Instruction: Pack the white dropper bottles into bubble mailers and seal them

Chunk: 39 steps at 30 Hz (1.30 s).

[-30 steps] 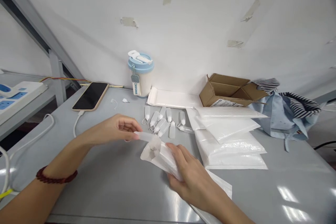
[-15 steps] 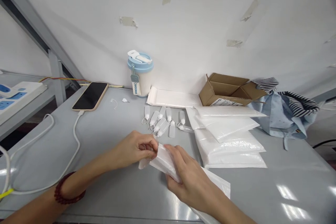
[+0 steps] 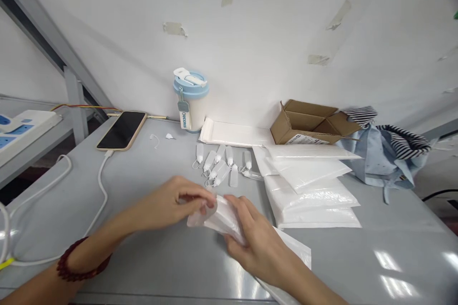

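Note:
My left hand (image 3: 175,202) has its fingers pinched together at the open end of a white padded bag (image 3: 222,219). Whatever it pinches is hidden by the fingers and the bag's mouth. My right hand (image 3: 255,240) grips the same bag from the right side and holds it a little above the grey table (image 3: 150,257). Beyond my hands lies a cluster of several small white plastic bottles (image 3: 220,167). A red bead bracelet (image 3: 71,257) is on my left wrist.
A stack of white padded bags (image 3: 311,190) lies right of my hands, with another flat one (image 3: 236,133) by the wall. Behind are an open cardboard box (image 3: 311,124), a blue-lidded cup (image 3: 190,100), a phone (image 3: 121,131) on a cable, and blue clothing (image 3: 386,157).
My left hand moved right from holding a small clear piece in the open to the bag's mouth, where its fingers now press in. The right hand kept its grip on the bag.

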Available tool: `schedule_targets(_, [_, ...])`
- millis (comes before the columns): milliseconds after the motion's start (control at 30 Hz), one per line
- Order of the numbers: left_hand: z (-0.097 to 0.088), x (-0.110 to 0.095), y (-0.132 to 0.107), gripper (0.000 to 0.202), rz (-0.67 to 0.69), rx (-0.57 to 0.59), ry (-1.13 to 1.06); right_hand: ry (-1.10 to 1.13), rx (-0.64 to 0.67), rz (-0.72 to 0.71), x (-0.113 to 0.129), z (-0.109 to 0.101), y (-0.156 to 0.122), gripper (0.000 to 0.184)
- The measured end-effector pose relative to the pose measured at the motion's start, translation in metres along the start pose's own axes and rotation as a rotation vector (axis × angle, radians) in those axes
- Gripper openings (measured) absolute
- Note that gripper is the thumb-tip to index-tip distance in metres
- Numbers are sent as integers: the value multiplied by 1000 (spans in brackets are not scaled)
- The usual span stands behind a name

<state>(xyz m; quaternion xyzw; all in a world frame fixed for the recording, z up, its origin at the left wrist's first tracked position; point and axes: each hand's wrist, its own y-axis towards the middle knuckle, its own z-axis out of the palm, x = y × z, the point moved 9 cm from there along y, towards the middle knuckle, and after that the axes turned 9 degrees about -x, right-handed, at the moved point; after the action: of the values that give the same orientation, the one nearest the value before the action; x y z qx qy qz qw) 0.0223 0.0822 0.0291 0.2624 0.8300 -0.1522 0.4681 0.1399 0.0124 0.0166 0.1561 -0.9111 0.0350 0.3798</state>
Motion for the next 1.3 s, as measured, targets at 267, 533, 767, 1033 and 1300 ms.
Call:
schedule_targets(267, [16, 39, -6, 36, -368, 211, -99, 98, -160, 70, -8, -16, -1, 52])
schedule_targets(533, [-6, 12, 2, 34, -165, -83, -31, 467, -104, 317, -23, -15, 2, 54])
schedule_targets(767, [19, 12, 2, 39, -231, -47, -576, 817, -106, 442, -28, -6, 6, 42])
schedule_targets(1033, [50, 21, -6, 28, -345, 15, -590, 806, -120, 461, -32, 6, 6, 32])
schedule_targets(1300, [38, 19, -8, 28, -283, -110, -396, 689, -180, 394, -33, -2, 10, 40])
